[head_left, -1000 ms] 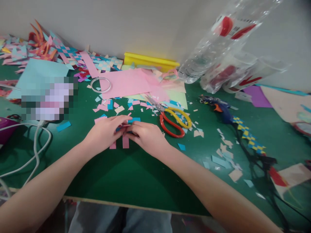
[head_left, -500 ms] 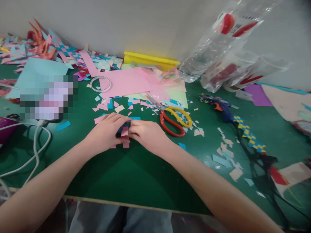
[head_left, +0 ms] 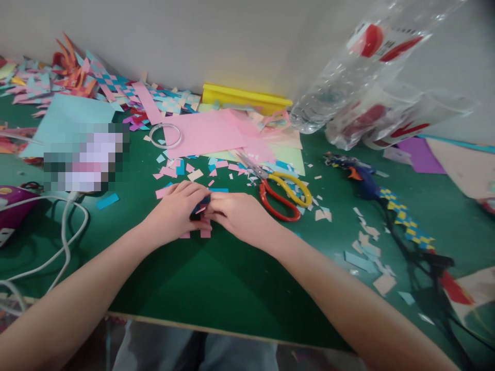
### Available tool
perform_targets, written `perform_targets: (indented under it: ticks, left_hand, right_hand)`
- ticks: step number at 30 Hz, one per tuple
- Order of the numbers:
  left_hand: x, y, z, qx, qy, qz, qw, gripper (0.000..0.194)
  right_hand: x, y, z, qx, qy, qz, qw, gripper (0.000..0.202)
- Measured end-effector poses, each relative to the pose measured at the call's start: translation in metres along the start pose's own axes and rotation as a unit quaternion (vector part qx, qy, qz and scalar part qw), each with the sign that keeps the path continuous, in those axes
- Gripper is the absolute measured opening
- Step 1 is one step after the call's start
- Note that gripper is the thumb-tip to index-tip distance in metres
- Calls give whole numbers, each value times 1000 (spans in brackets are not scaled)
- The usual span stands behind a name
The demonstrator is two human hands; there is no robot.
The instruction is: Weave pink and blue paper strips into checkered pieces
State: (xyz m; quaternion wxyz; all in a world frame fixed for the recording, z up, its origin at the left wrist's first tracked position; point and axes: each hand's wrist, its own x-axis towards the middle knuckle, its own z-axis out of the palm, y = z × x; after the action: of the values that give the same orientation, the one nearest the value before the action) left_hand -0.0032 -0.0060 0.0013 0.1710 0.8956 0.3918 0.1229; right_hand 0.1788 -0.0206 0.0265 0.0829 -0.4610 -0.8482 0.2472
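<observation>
Pink and blue paper strips [head_left: 205, 232] lie crossed, woven-looking, on the green table between my hands. My left hand [head_left: 176, 211] is curved over them, fingertips and thumb pressing the piece from the left. From the right, my right hand [head_left: 242, 216] pinches at the same piece, its thumb and forefinger closed near the middle. A pink flap stands tilted between the fingertips. Much of the piece is hidden under the hands. Just right of my right hand rest scissors [head_left: 286, 196] with one red and one yellow handle.
Paper scraps, pink sheets [head_left: 204, 134] and a tape ring [head_left: 165, 136] lie beyond the hands. At left are a blurred-out phone-like object [head_left: 91, 159] and white cable [head_left: 64, 242]. Bagged plastic cups [head_left: 356, 118] lean at back right, behind a dark blue glue gun [head_left: 367, 185].
The pink flap between my fingertips has tipped from lying broad to a narrow edge. My hands stay on the strips. The whole view has shifted slightly.
</observation>
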Motion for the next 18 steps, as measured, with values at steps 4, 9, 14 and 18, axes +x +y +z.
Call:
perform_targets:
  ticks: [4, 9, 14, 18]
  left_hand:
    - [0, 0, 0, 4, 0, 0, 1000, 52]
    - [1, 1, -2, -2, -5, -9, 1000, 51]
    - [0, 0, -1, -6, -5, 2, 1000, 56]
    - [-1, -1, 0, -4, -2, 7, 1000, 60]
  right_hand:
    - [2, 6, -1, 35, -7, -17, 999, 20]
    - [1, 10, 2, 18, -5, -35, 999, 17]
    - [0, 1, 0, -67, -22, -35, 997, 19]
    - [-2, -4, 0, -118, -14, -41, 992, 23]
